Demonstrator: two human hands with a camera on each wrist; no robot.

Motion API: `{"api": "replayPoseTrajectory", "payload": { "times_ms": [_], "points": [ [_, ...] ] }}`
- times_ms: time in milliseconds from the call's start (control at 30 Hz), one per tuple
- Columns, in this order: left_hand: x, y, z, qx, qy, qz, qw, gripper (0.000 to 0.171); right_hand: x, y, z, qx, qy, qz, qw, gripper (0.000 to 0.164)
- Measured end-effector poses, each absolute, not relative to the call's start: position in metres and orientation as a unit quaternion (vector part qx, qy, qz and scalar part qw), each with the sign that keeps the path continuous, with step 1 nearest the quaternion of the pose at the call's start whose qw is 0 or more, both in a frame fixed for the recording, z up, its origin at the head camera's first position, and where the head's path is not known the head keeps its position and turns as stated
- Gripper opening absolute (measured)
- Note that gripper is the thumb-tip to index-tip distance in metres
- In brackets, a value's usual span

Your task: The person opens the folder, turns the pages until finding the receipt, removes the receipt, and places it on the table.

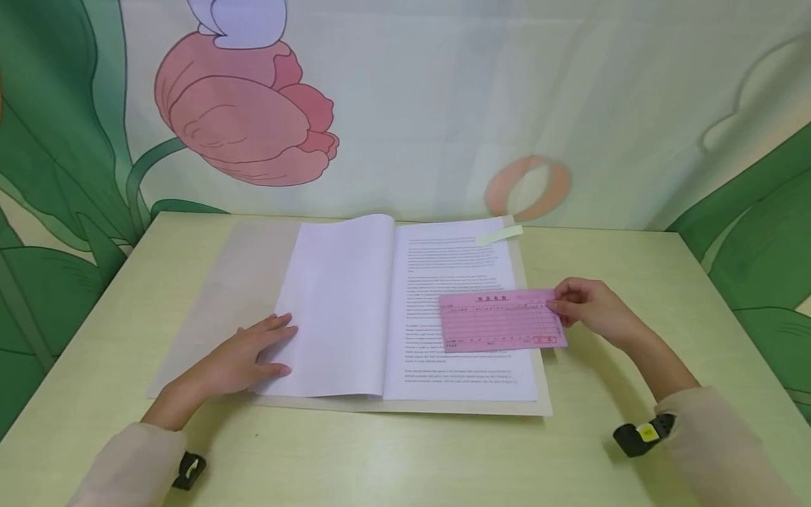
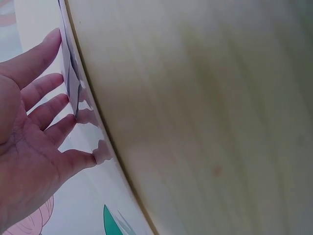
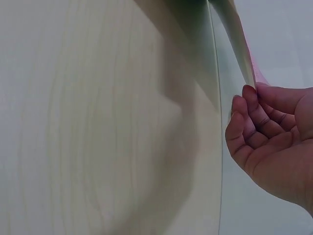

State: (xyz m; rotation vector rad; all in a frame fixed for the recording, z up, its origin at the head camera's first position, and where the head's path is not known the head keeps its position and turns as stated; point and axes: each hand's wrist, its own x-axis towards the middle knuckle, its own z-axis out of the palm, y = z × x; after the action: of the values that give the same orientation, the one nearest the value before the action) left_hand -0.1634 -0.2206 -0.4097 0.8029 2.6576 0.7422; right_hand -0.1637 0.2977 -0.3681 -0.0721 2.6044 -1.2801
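A stack of printed pages [image 1: 456,253] lies open inside a pale folder, its cover [image 1: 215,303] spread to the left. My left hand [image 1: 247,355] rests with fingers spread on the left edge of the blank turned page [image 1: 336,303]; the left wrist view shows those fingertips [image 2: 56,41] along the paper's edge. Between thumb and fingers, my right hand [image 1: 595,306] pinches the right edge of a pink receipt slip [image 1: 494,331], which overlaps the printed page. In the right wrist view, the right hand [image 3: 274,132] grips the slip's edge, and the slip [image 3: 252,63] appears almost edge-on.
A pale green sticky strip [image 1: 500,236] juts from the upper right corner of the printed page. The folder lies on a light wooden table [image 1: 405,458]. Behind the table hangs a cloth [image 1: 405,105] printed with flowers and leaves.
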Motion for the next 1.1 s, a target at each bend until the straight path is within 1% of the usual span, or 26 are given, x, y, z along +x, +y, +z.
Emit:
{"api": "replayPoseTrajectory", "payload": {
  "times_ms": [233,533,700,900,1100],
  "points": [
    [-0.163,-0.221,-0.41,0.275,0.916,0.258,0.134,0.063,-0.161,0.312,-0.36,-0.027,0.891,-0.442,0.104,0.018],
    [-0.163,-0.22,-0.41,0.276,0.916,0.258,0.134,0.063,-0.156,0.339,-0.351,-0.024,0.898,-0.432,0.083,0.022],
    [-0.163,-0.22,-0.409,0.277,0.916,0.258,0.133,0.063,-0.155,0.36,-0.355,-0.011,0.9,-0.432,0.066,0.023],
    [-0.162,-0.22,-0.409,0.279,0.915,0.259,0.131,0.064,-0.152,0.383,-0.366,0.029,0.865,-0.496,0.075,0.027],
    [-0.161,-0.22,-0.409,0.283,0.917,0.255,0.123,0.063,-0.149,0.402,-0.377,0.059,0.868,-0.489,0.068,0.03]
  ]
}}
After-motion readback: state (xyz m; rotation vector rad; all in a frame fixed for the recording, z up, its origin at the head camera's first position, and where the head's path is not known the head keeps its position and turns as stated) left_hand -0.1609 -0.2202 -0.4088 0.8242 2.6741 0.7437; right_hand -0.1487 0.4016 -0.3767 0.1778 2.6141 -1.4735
